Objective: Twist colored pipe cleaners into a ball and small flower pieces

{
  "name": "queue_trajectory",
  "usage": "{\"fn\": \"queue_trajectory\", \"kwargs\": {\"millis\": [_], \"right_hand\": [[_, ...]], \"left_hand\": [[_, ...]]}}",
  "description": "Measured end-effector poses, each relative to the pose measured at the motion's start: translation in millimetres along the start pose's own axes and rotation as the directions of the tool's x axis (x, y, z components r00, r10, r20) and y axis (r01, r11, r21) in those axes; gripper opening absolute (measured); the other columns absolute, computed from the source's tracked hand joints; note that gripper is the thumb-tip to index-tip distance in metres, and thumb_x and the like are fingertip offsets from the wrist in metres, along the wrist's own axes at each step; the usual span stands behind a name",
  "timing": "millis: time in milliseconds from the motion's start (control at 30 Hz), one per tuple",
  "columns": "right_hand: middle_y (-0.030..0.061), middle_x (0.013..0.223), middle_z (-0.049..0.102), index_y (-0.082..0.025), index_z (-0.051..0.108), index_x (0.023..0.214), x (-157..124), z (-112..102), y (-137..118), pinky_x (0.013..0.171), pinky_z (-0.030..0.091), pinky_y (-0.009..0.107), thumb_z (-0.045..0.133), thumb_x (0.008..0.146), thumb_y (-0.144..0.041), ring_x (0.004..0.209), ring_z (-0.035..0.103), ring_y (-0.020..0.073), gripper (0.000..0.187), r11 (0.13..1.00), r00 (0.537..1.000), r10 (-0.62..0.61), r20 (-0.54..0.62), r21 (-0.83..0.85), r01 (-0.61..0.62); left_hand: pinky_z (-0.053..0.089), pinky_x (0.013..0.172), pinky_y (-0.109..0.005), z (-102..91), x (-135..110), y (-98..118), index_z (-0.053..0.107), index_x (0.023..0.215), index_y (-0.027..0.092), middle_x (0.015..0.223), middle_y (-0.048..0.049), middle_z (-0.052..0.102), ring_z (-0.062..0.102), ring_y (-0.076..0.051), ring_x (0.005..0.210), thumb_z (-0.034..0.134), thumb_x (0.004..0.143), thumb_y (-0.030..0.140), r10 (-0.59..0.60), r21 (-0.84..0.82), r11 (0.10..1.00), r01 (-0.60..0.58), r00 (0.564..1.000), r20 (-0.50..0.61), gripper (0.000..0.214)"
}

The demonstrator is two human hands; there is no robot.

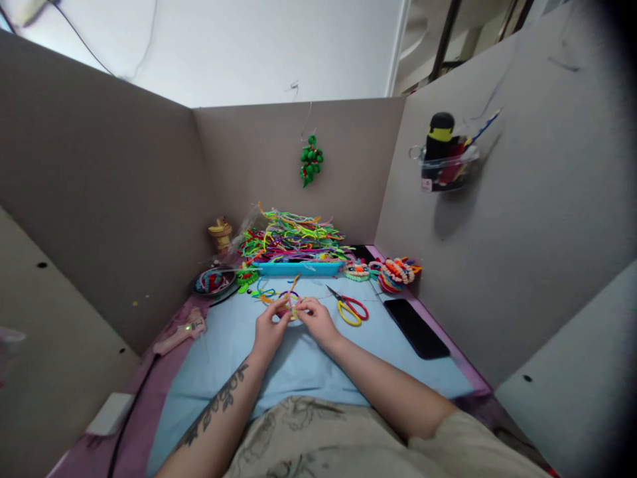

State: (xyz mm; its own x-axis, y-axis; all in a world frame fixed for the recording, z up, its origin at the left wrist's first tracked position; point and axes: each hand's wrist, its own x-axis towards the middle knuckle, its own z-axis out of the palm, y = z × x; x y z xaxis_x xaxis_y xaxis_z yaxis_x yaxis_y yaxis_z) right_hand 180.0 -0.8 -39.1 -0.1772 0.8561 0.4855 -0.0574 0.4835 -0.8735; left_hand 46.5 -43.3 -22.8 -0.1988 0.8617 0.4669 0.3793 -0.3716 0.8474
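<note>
Three smooth grey panels (259, 153) enclose a creased pale-blue cloth (303, 372), whose folds could snag small parts if an arm drags across. Fuzzy, many-coloured stems (296, 236) heap above a shallow blue tray (301, 269); tugging one carelessly might spill others. Toward the right edge lies a flat, glossy black phone (417, 328). On the left, a pink glue gun (172, 340), its green light (188, 327) on, may be hot, so a stray forearm could get burned. Scissors (354, 307) with red and yellow looped handles lie just beside the right hand (319, 320), and their pointed tips might prick it. That hand and the left hand (271, 325) pinch a small, blurred bundle (291, 304) of thin pink and yellow strands over the cloth; a slackened grip could unravel it.
</note>
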Motion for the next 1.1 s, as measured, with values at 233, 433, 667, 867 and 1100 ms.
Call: {"fn": "queue_trajectory", "kwargs": {"millis": [233, 433, 667, 867, 1100], "right_hand": [[0.0028, 0.082, 0.055, -0.019, 0.063, 0.066, 1, -2, -4, 0.081, 0.042, 0.028, 0.061, 0.070, -0.025, 0.088, 0.054, 0.0158, 0.008, 0.997, 0.995, 0.080, 0.060, -0.003, -0.080], [0.0020, 0.084, 0.053, -0.019, 0.061, 0.082, -4, -4, -13, 0.074, 0.041, 0.026, 0.053, 0.071, -0.016, 0.083, 0.051, 0.0144, 0.014, 0.982, 1.000, 0.014, 0.011, -0.191, -0.011], [0.0002, 0.075, 0.053, -0.020, 0.058, 0.089, -16, 2, -31, 0.066, 0.043, 0.025, 0.052, 0.072, -0.013, 0.071, 0.050, 0.0128, 0.020, 0.941, 0.941, -0.155, 0.300, -0.244, 0.233], [0.0039, 0.079, 0.063, -0.022, 0.062, 0.084, -25, 2, -39, 0.076, 0.045, 0.031, 0.045, 0.078, -0.013, 0.080, 0.056, 0.0152, 0.021, 0.814, 0.797, -0.391, 0.461, -0.231, 0.533], [0.0014, 0.079, 0.065, -0.023, 0.063, 0.085, -44, 9, -66, 0.071, 0.047, 0.026, 0.043, 0.081, -0.018, 0.075, 0.059, 0.0124, 0.020, 0.595, 0.419, -0.622, 0.662, 0.052, 0.802]], "left_hand": [[0.048, 0.075, -0.030, 0.5, -1, 4, 0.058, 0.103, 0.018, 0.092, -0.0053, 0.066, 0.062, -0.016, 0.077, 0.057, 0.071, 0.027, 0.005, 0.027, 1.000, -0.006, 0.999, 0.040, 0.033], [0.048, 0.077, -0.031, -0.2, 1, 2, 0.064, 0.096, 0.016, 0.096, -0.0072, 0.067, 0.062, -0.019, 0.085, 0.058, 0.071, 0.028, -0.061, -0.026, 0.998, 0.062, 0.997, 0.050, 0.028], [0.048, 0.074, -0.030, -2.2, 3, 1, 0.068, 0.086, 0.015, 0.085, -0.0066, 0.069, 0.062, -0.018, 0.078, 0.060, 0.068, 0.026, -0.117, -0.078, 0.990, 0.114, 0.993, -0.029, 0.023], [0.048, 0.075, -0.031, -2.0, 4, 0, 0.068, 0.087, 0.017, 0.086, -0.0063, 0.068, 0.061, -0.018, 0.079, 0.060, 0.069, 0.031, -0.093, -0.065, 0.994, 0.084, 0.985, -0.146, 0.025], [0.046, 0.080, -0.033, -10.9, 12, -9, 0.065, 0.090, 0.013, 0.088, -0.0083, 0.067, 0.061, -0.019, 0.084, 0.061, 0.068, 0.036, -0.188, -0.151, 0.978, 0.145, 0.927, -0.326, 0.031]]}}
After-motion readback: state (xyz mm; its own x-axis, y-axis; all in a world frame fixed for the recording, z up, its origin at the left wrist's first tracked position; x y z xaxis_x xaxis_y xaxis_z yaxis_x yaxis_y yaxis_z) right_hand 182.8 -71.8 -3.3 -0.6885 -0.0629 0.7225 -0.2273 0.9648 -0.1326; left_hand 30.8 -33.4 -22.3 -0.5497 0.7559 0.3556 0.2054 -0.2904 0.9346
